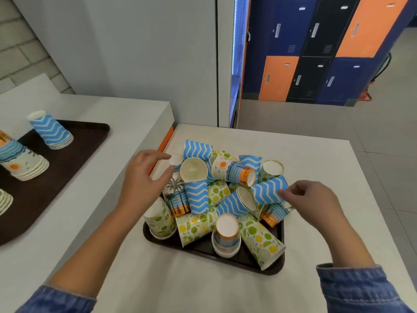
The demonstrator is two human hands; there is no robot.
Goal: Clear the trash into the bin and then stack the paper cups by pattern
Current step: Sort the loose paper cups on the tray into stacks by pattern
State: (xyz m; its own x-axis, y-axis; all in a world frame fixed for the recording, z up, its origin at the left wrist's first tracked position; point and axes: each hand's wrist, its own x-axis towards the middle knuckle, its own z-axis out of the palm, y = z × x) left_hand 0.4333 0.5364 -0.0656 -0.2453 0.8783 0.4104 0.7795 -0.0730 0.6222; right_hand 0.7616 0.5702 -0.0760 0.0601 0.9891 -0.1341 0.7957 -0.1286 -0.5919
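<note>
A dark tray (228, 256) in front of me holds a jumble of several paper cups: blue zigzag, green citrus and beach-sunset patterns, some upright, some on their sides. My left hand (144, 177) reaches over the tray's far left corner, thumb and forefinger closing on the white base of an upturned cup (176, 159). My right hand (316, 199) pinches the end of a blue zigzag cup (268, 190) lying on its side on top of the pile.
A second dark tray (74, 152) on the left counter carries upturned stacks: blue zigzag (51, 130), beach-sunset (21, 160) and green (4, 199) at the frame's edge. A grey cabinet stands behind; coloured lockers (316, 53) are at the far right.
</note>
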